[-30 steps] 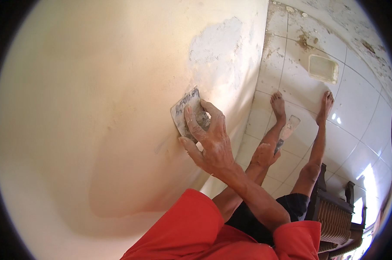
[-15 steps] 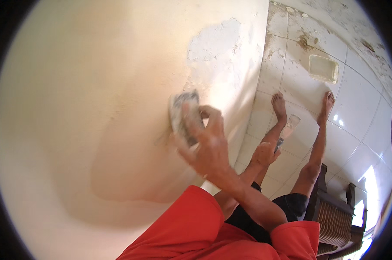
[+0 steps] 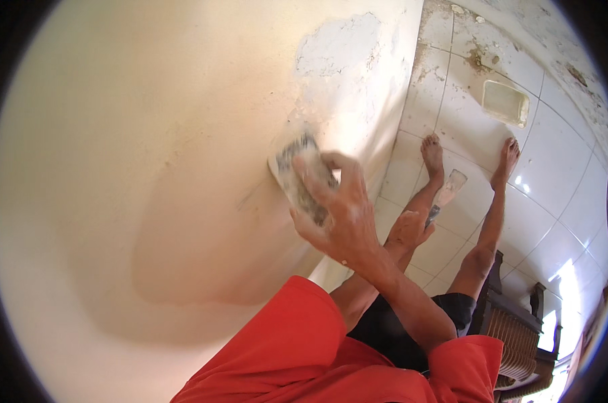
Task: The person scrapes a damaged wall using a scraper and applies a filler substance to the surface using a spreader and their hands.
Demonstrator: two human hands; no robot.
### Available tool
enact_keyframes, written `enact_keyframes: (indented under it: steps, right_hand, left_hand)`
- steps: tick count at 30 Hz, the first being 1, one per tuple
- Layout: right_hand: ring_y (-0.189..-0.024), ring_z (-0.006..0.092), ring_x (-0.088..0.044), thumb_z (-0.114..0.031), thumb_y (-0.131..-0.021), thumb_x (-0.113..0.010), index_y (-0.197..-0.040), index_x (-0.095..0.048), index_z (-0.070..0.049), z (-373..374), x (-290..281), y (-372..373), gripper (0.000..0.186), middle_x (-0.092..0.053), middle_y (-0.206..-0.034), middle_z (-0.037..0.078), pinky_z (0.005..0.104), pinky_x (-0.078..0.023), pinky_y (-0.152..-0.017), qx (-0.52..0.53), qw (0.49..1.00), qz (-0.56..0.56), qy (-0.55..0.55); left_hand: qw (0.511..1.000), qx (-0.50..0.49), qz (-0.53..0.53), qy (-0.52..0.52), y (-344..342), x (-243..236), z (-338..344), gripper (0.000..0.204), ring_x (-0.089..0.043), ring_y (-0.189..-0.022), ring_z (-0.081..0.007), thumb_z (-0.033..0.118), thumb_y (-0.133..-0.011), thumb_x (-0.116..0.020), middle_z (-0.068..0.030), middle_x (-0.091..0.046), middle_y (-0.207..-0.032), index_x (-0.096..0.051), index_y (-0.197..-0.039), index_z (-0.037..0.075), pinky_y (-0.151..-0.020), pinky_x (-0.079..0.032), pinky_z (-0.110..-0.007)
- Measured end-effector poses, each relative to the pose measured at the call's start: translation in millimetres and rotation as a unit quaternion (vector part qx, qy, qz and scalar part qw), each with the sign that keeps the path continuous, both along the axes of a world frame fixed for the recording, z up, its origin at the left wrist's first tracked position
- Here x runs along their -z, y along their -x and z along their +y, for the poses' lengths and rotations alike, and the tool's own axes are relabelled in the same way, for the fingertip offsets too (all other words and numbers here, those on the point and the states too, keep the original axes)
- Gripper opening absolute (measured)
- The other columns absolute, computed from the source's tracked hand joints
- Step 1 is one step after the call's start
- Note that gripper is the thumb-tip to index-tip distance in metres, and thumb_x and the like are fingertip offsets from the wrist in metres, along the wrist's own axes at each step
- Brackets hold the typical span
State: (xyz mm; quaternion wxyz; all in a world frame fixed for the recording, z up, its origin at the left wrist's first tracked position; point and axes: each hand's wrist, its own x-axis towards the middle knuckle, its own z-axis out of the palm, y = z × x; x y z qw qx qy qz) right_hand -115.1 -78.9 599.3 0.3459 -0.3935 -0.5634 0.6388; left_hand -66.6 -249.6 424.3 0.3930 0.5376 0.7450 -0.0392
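Note:
My right hand [image 3: 337, 211] is closed on a flat, roughly rectangular pad [image 3: 287, 164], pale and streaked with dark grey, held against the cream wall [image 3: 183, 101]; hand and pad are blurred. Above the pad is a pale, flaking patch [image 3: 337, 43] on the wall. Beneath my right forearm, my left hand [image 3: 411, 232] grips the handle of a putty knife [image 3: 449, 188], its dusty blade pointing up and right between my bare feet.
A cream rectangular plastic tub [image 3: 505, 101] lies on the white tiled floor [image 3: 552, 161], beyond my feet. A stained, peeling surface [image 3: 546, 47] borders the floor at upper right. Dark wooden slatted furniture [image 3: 512, 336] stands beside my right leg.
My right hand and the pad shifted slightly along the wall, left and then back right and lower. My left hand still holds the putty knife. The view has tilted slightly.

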Motion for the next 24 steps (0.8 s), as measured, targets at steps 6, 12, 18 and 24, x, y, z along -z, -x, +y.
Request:
enact_keyframes:
  steps: [6, 12, 18, 24]
  right_hand:
    - [-0.107, 0.0338, -0.052, -0.022, -0.073, -0.075, -0.134, -0.057, -0.013, -12.9, 39.8, -24.9, 0.065, -0.052, -0.119, 0.019, 0.0452, -0.048, -0.089, 0.007, 0.996, -0.057, 0.066]
    - [-0.110, 0.0347, -0.053, -0.025, -0.078, -0.073, -0.134, -0.056, -0.009, -13.1, 24.1, -1.1, 0.060, -0.050, -0.121, 0.021, 0.0429, -0.048, -0.090, 0.026, 0.997, 0.006, 0.079]
    - [-0.110, 0.0355, -0.054, -0.026, -0.082, -0.070, -0.136, -0.055, -0.010, -47.5, 77.3, -34.0, 0.058, -0.048, -0.124, 0.022, 0.0420, -0.048, -0.093, -0.028, 0.977, -0.031, 0.210]
    - [-0.109, 0.0377, -0.054, -0.026, -0.085, -0.068, -0.138, -0.053, -0.009, 21.7, 113.1, 6.2, 0.057, -0.046, -0.125, 0.024, 0.0405, -0.047, -0.095, 0.126, 0.937, 0.070, 0.319]
  left_hand:
    - [0.998, 0.029, 0.007, 0.058, -3.2, 0.3, 2.0, 0.034, -0.063, -0.075, -0.0418, 0.030, -0.085, -0.063, -0.0240, -0.062, -0.074, -0.056, -0.095, -0.002, -0.070, -0.049, -0.050]
    - [0.999, 0.009, -0.031, -0.015, -0.2, 5.4, -1.9, 0.031, -0.062, -0.069, -0.0386, 0.031, -0.083, -0.066, -0.0221, -0.062, -0.070, -0.061, -0.086, 0.001, -0.067, -0.050, -0.047]
    - [1.000, -0.004, -0.003, -0.007, -3.0, 5.4, -2.4, 0.032, -0.063, -0.069, -0.0379, 0.032, -0.083, -0.066, -0.0213, -0.060, -0.067, -0.059, -0.085, 0.001, -0.066, -0.049, -0.048]
    - [0.999, -0.012, -0.030, 0.020, -4.5, -0.9, 7.5, 0.031, -0.062, -0.069, -0.0389, 0.029, -0.082, -0.067, -0.0217, -0.060, -0.069, -0.057, -0.088, 0.000, -0.066, -0.049, -0.047]
